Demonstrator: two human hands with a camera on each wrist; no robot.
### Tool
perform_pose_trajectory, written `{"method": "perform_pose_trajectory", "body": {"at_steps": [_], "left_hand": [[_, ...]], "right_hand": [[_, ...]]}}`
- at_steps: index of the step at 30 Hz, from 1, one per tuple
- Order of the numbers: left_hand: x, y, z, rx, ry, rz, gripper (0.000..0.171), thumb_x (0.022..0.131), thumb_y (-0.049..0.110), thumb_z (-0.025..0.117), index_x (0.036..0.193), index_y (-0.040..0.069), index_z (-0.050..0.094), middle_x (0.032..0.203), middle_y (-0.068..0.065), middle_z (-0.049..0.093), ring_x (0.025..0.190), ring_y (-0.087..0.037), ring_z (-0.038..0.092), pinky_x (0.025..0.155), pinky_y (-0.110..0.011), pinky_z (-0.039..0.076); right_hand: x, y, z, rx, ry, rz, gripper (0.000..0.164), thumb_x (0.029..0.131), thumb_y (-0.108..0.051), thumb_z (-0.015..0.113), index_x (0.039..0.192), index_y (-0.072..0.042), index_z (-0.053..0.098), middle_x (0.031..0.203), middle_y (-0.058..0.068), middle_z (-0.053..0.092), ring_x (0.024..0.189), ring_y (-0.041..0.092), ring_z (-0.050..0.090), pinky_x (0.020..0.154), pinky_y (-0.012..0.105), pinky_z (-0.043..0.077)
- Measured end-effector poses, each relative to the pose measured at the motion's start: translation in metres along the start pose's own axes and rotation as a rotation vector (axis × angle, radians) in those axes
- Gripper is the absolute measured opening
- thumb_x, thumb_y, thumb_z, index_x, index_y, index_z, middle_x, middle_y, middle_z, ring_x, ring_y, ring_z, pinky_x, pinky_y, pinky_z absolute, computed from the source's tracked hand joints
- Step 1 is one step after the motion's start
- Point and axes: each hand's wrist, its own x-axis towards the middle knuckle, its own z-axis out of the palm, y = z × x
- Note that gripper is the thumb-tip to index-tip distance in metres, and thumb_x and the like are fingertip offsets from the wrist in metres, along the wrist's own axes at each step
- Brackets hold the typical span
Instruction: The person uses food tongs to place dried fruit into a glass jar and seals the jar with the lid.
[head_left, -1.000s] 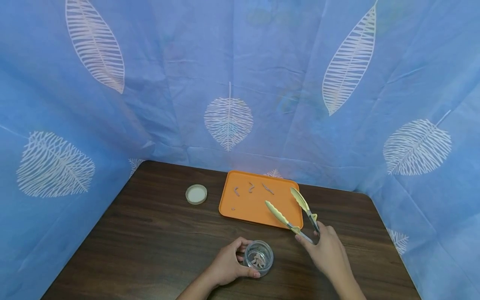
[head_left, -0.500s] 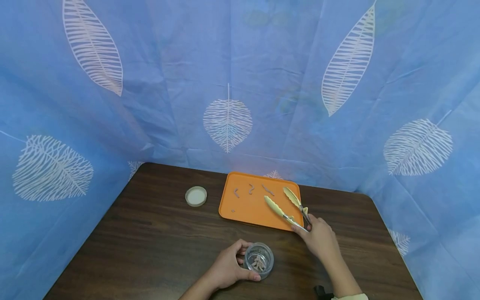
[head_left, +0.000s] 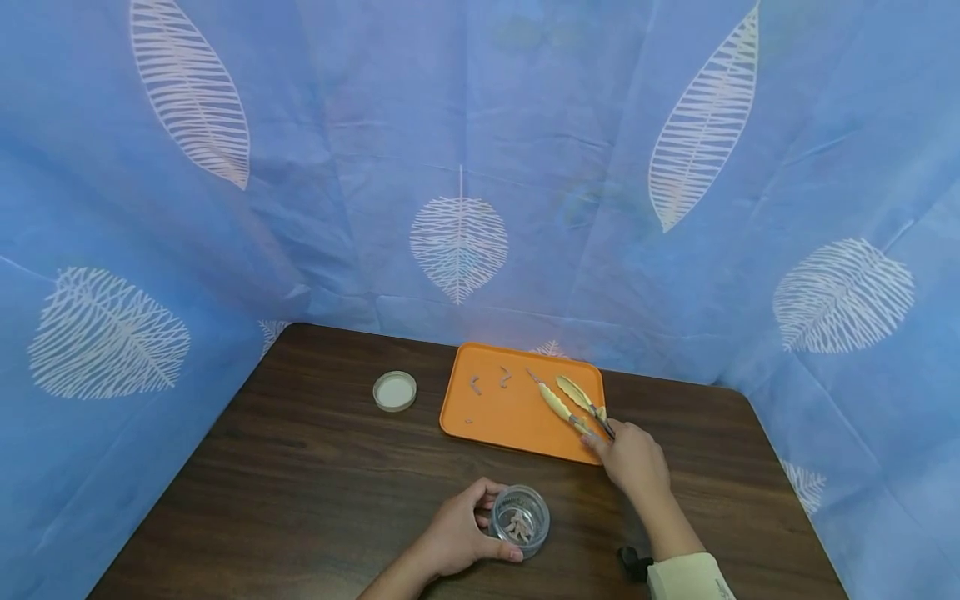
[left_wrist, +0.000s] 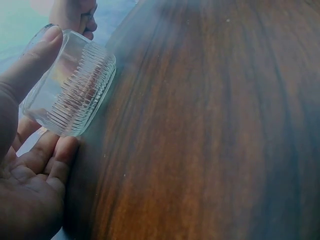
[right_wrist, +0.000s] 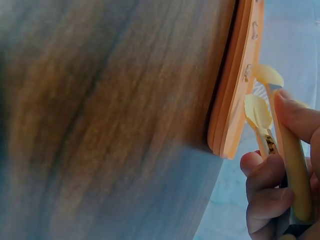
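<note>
My left hand (head_left: pixel 461 532) grips a small clear round jar (left_wrist: pixel 75 55), thumb on the near side and fingers around the far side. Several pinkish-grey pieces lie in the bottom of the jar. The right hand (head_left: pixel 636 454) holds tongs (head_left: pixel 555 403) with yellow scalloped heads, which stand apart over the right part of an orange tray (head_left: pixel 487 421). One head overlaps the lower end of a thin grey strip (head_left: pixel 533 376) in the head view. To its left lie two bent grey strips, one in the middle (head_left: pixel 505 377) and one further left (head_left: pixel 476 385).
A tiny grey bit (head_left: pixel 468 421) sits near the tray's front left. Left of the tray, a round lid (head_left: pixel 394 391) with a pale inside rests on the dark wooden table (head_left: pixel 315 467). Blue leaf-printed cloth (head_left: pixel 375 233) hangs behind and at both sides.
The right hand has moved the tongs forward and left over the tray, and their heads have come closer together. The left hand and jar have stayed in place.
</note>
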Motion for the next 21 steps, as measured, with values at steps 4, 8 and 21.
{"method": "perform_pose_trajectory", "body": {"at_steps": [4,8,21], "left_hand": [[-0.0008,0.0010,0.0006,0.002,-0.003,-0.010,0.070,0.074,0.026,0.103,0.134,0.025,0.067,0.124,-0.002,0.067,0.107,-0.015,0.060,0.089,-0.023,0.054],[-0.0007,0.0005,0.0006,0.000,-0.003,-0.011,0.070,0.074,0.026,0.103,0.134,0.026,0.067,0.125,-0.002,0.067,0.107,-0.016,0.060,0.089,-0.023,0.054],[0.0004,0.0003,0.0000,0.001,0.001,-0.003,0.070,0.074,0.028,0.103,0.134,0.026,0.067,0.122,0.000,0.068,0.107,-0.014,0.059,0.090,-0.023,0.055]], "right_hand": [[0.0018,0.0010,0.0010,-0.012,-0.005,0.010,0.073,0.106,-0.053,0.067,0.153,0.001,0.057,0.151,0.031,0.061,0.127,0.054,0.065,0.097,0.065,0.058],[0.0022,0.0001,0.0029,-0.021,0.003,-0.003,0.069,0.106,-0.052,0.067,0.152,0.000,0.060,0.149,0.030,0.063,0.124,0.053,0.066,0.095,0.064,0.059],[0.0024,-0.0033,0.0071,-0.033,0.050,-0.011,0.063,0.102,-0.049,0.074,0.147,-0.006,0.067,0.142,0.029,0.069,0.102,0.048,0.073,0.072,0.054,0.061]]}}
